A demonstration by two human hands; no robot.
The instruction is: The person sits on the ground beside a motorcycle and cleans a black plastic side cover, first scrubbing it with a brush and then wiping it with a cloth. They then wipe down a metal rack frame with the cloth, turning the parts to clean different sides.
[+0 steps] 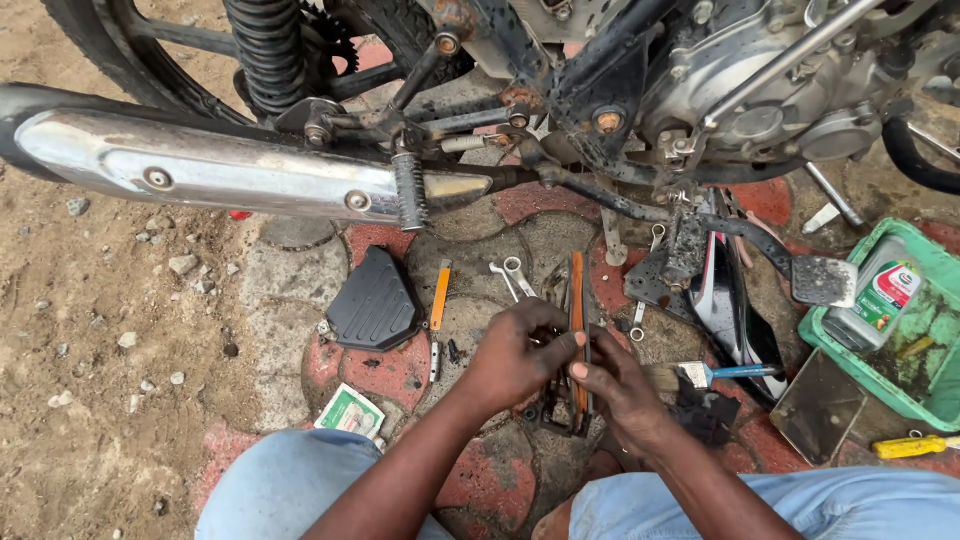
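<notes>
I crouch beside a motorcycle [640,100] on paved ground. My left hand [515,355] and my right hand [620,390] meet over a small dark metal part [560,405] lying on the paving. Both hands pinch a long thin tool with an orange handle [577,300] that stands up between the fingertips. Which hand carries its weight is unclear. Two small spanners [512,275] lie just beyond my left hand.
A chrome exhaust [220,170] runs across the left. A black plastic side cover [375,300], an orange-handled screwdriver [440,295], a blue-handled brush [720,373], a green tub [860,375] with an oil bottle [880,295], a yellow tool [915,446] and a small packet [350,410] lie around.
</notes>
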